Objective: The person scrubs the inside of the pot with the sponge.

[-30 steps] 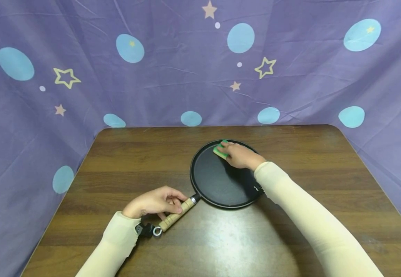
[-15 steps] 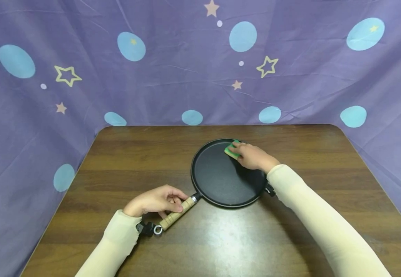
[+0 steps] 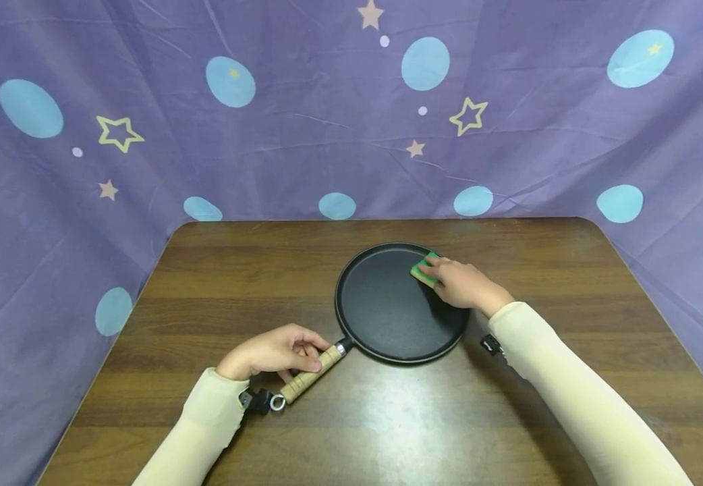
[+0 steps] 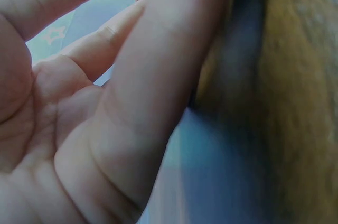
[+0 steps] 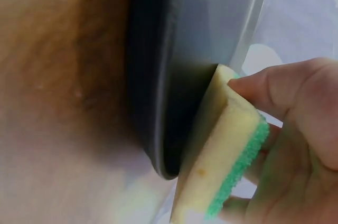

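A round black frying pan (image 3: 388, 310) with a low rim lies on the table, its wooden handle (image 3: 305, 379) pointing toward the near left. My left hand (image 3: 275, 352) pinches that handle between thumb and fingers; in the left wrist view the hand (image 4: 127, 92) fills most of the picture. My right hand (image 3: 467, 287) grips a yellow sponge (image 3: 424, 277) with a green scouring side at the pan's far right part. Seen from the right wrist, the sponge (image 5: 211, 150) has its yellow side against the pan (image 5: 206, 28) and its green side toward my fingers.
The brown wooden table (image 3: 236, 283) extends around the pan on all sides. Behind it hangs a purple curtain (image 3: 297, 121) with stars and blue ovals. A metal ring (image 3: 277, 403) sits at the handle's end, beside a black wrist device (image 3: 257, 401).
My right hand has slid the sponge rightward across the pan, from its far middle to the right side. The left hand and the pan stay nearly in place.
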Motion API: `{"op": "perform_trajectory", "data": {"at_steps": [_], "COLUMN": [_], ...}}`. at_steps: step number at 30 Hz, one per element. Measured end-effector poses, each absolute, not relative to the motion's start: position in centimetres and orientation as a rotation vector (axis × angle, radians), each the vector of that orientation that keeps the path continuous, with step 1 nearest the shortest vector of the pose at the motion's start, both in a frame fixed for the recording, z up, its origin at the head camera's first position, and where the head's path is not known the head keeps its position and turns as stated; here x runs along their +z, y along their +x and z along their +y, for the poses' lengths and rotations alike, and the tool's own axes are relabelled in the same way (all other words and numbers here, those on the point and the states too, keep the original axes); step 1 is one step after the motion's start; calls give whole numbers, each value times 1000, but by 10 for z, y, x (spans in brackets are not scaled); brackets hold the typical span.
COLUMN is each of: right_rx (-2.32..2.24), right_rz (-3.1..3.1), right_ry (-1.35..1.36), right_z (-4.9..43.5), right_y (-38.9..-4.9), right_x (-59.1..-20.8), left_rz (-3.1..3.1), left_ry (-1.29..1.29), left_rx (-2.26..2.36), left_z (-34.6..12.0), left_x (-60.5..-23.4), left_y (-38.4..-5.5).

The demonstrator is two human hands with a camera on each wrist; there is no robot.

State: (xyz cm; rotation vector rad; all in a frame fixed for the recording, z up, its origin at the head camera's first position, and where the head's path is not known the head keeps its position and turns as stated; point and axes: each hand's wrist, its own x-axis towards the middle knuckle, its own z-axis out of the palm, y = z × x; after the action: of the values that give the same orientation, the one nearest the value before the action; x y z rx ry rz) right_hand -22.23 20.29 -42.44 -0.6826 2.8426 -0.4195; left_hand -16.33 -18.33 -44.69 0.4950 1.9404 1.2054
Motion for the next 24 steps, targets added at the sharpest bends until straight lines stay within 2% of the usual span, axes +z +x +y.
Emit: {"op": "perform_trajectory", "data": {"at_steps": [24], "right_rx": [-341], "right_rz": [2926], "right_ry": [-663], "right_z": [213], "right_y": [-156], "right_x": [-427], "left_rz": [1936], "left_ry": [483], "left_rx": [1214], "left_z": [-184], "left_x": [-448], "left_y": [-163]}}
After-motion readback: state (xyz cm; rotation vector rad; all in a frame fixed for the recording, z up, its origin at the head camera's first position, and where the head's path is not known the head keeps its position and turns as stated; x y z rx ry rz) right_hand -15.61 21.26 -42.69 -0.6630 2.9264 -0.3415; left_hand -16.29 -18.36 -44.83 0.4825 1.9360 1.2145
